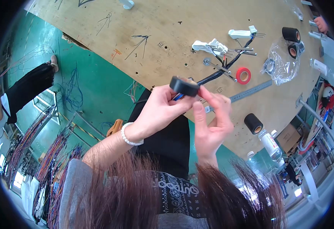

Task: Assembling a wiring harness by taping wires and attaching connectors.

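A roll of black tape (183,86) is at the near edge of the board, tilted above the wires between my hands. My left hand (161,108), with a white bead bracelet at the wrist, is closed in a pinch on the wire harness, and a bit of blue wire shows under the tape. My right hand (215,120) has its index finger against the roll's right side and its thumb raised below; its other fingers are curled. The black-wrapped harness (212,76) runs from my hands up and right between metal pins. The roll partly hides my fingertips.
White holders (211,47) with metal pins stand on the wooden board (151,19). A red tape roll (243,75), steel ruler (251,91), black roll (253,123), plastic bag (283,66) and bottle (270,145) lie rightward. Wire bundles (52,156) hang at left; a person (31,86) stands beyond.
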`<state>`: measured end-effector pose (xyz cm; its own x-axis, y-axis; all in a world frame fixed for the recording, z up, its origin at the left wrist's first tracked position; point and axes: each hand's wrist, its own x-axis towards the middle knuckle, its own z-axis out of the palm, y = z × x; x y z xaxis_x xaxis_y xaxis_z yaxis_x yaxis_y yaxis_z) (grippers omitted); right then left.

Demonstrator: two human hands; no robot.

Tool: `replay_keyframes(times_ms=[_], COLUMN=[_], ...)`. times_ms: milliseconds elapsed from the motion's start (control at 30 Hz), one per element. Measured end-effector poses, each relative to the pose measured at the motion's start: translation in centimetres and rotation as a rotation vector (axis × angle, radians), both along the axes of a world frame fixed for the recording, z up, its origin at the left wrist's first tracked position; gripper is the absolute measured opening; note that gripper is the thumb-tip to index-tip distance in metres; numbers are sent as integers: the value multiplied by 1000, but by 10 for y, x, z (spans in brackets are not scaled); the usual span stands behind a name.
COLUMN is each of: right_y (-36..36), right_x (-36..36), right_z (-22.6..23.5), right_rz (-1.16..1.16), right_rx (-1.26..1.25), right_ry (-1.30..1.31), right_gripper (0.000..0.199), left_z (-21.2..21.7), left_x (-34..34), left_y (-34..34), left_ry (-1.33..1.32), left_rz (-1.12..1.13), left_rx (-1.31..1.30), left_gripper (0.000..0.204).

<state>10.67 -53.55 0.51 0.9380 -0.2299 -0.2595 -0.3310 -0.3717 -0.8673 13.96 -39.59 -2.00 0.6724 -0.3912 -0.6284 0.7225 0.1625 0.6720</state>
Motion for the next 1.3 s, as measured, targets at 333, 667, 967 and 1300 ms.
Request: replay_keyframes(times_ms=[333,667,967,1300], right_y=[-22,-18,-28,3], right_x=[11,13,13,-6], right_z=[-58,-74,18,-7], right_rz=[8,96,354,26], right_rx=[851,781,-10,-291], right_ry=[129,81,-80,-189], right_gripper=[42,34,13,26], left_z=[-5,10,-4,-7], left_x=[-1,31,9,2], left_y=[-7,19,25,-6], left_ry=[48,478,-460,-290], left_rz=[104,-24,-340,-77], left_rx=[176,-225,338,430], left_gripper=[38,26,21,51])
